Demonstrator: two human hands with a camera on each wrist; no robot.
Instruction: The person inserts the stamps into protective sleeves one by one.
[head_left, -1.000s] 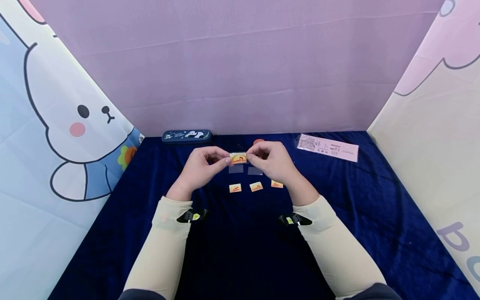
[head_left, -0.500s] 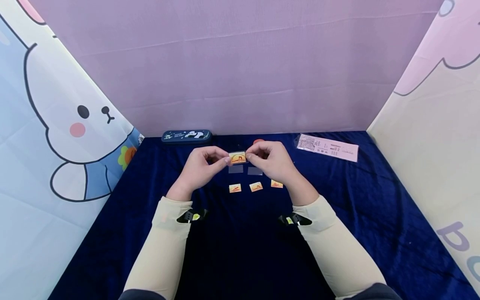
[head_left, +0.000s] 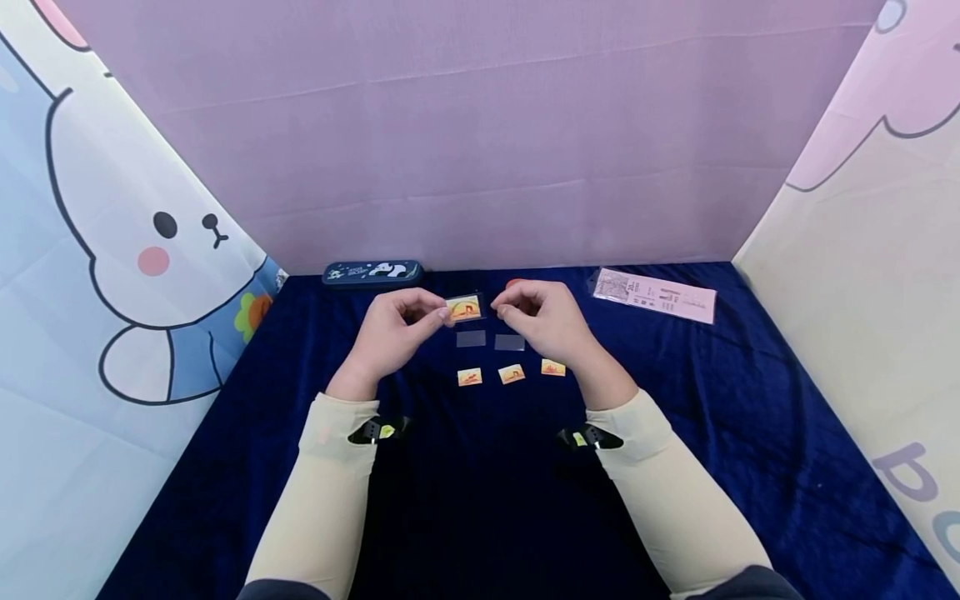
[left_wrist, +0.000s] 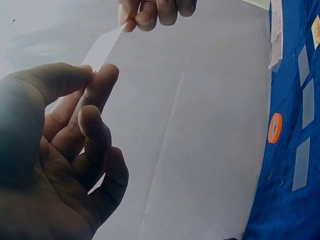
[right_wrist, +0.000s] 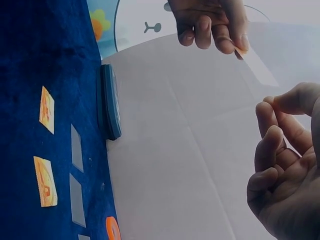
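Picture card (head_left: 465, 308), raised at 12 o'clock; left hand (head_left: 392, 335) pinches 9-o'clock edge. Right hand (head_left: 549, 329) near 3-o'clock edge, fingertips together; cannot tell if anything held. Card probably light, thin, easily creased: take by opposite edges.

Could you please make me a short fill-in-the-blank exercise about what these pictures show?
1. While the left hand pinches a picture card, exactly ____ other picture cards lie in the head view.
2. The black-and-white animal drawn on the long case is a ____.
3. Of the two hands, the pink packet lies nearer the person's ____ hand.
4. The cloth under the loose cards is coloured ____.

Missing words: three; panda; right; blue.
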